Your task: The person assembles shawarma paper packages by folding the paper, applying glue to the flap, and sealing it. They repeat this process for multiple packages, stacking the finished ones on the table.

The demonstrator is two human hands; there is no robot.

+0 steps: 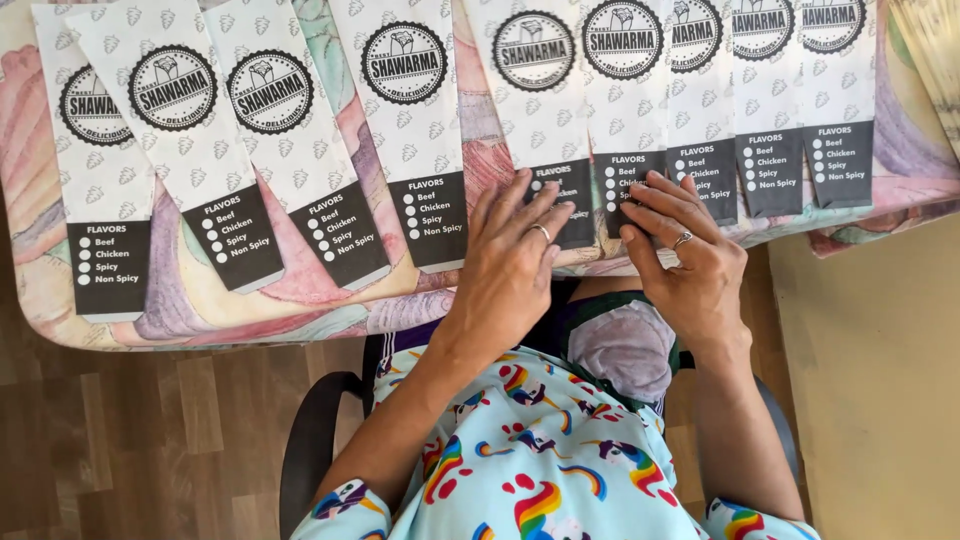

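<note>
Hands, left and right, flat on paper sleeves; no grip.

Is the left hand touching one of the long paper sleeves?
Touching. The head view shows the left hand lying flat with its fingertips pressed onto the black bottom end of a paper sleeve, with no gap.

So the two paper sleeves I'm working with sit side by side at the near edge of the table, right of the middle. The left sleeve is a long white one with a round black emblem up top and a black checklist band at its near end, lying flat. The right sleeve looks identical and overlaps its neighbour's edge a bit.
</note>
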